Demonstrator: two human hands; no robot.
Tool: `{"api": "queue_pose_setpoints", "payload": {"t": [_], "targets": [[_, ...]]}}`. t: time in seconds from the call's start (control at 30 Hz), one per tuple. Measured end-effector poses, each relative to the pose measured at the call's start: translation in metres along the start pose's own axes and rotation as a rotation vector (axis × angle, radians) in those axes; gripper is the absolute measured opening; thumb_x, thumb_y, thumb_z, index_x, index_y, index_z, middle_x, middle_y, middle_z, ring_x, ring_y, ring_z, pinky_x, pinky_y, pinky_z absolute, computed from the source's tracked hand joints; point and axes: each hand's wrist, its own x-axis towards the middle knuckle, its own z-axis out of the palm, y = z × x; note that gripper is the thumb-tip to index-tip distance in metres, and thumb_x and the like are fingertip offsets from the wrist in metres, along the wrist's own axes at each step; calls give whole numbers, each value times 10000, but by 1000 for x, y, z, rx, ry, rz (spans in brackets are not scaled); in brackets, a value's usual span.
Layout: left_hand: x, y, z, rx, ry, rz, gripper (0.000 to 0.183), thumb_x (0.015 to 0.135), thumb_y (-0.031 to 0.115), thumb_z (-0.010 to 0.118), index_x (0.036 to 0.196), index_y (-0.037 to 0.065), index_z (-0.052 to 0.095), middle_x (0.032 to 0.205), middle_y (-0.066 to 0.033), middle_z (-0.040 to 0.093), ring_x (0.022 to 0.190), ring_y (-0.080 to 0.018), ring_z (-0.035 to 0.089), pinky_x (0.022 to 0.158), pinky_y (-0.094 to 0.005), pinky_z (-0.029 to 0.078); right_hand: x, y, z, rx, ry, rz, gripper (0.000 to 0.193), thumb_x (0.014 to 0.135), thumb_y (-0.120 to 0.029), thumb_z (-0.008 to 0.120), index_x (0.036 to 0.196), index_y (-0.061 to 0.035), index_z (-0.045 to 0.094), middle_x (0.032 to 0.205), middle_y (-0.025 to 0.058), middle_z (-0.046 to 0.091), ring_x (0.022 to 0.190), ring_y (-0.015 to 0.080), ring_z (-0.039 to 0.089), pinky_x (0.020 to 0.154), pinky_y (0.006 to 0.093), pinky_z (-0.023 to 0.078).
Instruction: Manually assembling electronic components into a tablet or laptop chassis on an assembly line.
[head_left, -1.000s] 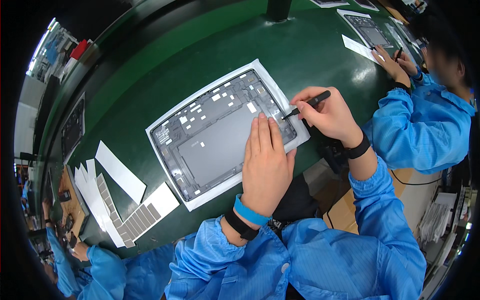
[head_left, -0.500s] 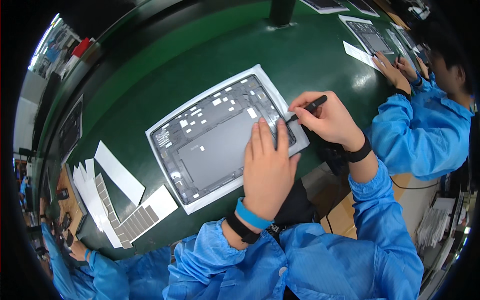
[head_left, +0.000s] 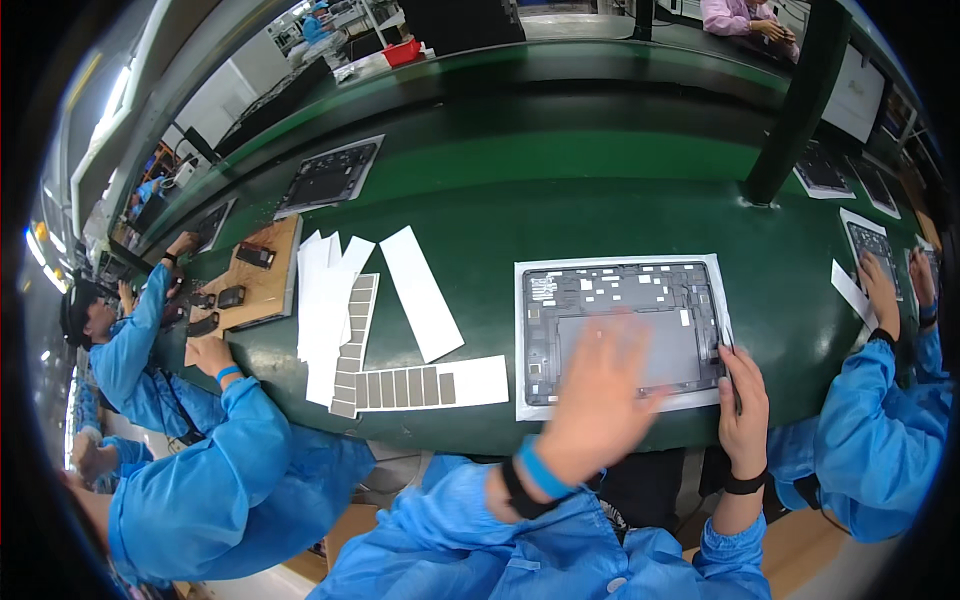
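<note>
A grey tablet housing [head_left: 655, 290] with small white patches lies inner side up on a white sheet [head_left: 620, 262] in front of me. Over its lower middle is my left hand [head_left: 600, 405], blurred by motion, fingers stretched out and nothing seen in them. I cannot tell whether it touches the housing. My right hand [head_left: 745, 415] is at the housing's right edge, its fingers closed round a slim black pen-shaped tool [head_left: 738, 402], mostly hidden. To the left, a white strip with grey rectangular stickers [head_left: 405, 388] lies on the green bench.
White paper strips [head_left: 325, 300] and a loose white strip [head_left: 420, 290] lie left of the housing. Beyond them is a wooden board [head_left: 262, 285] with dark parts. Co-workers in blue sleeves [head_left: 240, 430] sit on both sides. A dark post [head_left: 800, 110] stands at the far right.
The view has swung left and up, so the housing appears lower right and squarer. My left hand has shifted off the housing's right side toward its middle. My right hand keeps the black tool.
</note>
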Motion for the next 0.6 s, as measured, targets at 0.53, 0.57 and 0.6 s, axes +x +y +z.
{"api": "queue_pose_setpoints", "payload": {"t": [0.53,0.57,0.6], "targets": [[59,-106,-21,-346,81,-495,242,988,160,527,1055,-70,552,924,-296,662,893,-446,662,794,-468,531,-9,5,23,-73,68,61,359,977,-79,556,1332,-34,592,1319,167,625,1202,340,578,1052,400,414],[72,-114,-19,-378,129,-427,227,991,160,529,1063,-53,562,930,-287,664,896,-432,663,800,-452,527,-9,6,21,-64,68,97,367,986,-86,551,1348,-32,580,1331,167,619,1210,334,575,1052,394,412],[86,-121,-24,-350,183,-396,219,987,154,540,1059,-49,576,935,-275,667,898,-418,662,807,-442,525,-9,10,21,-63,77,90,377,990,-97,555,1359,-22,570,1348,167,609,1218,332,569,1051,387,411]]}}
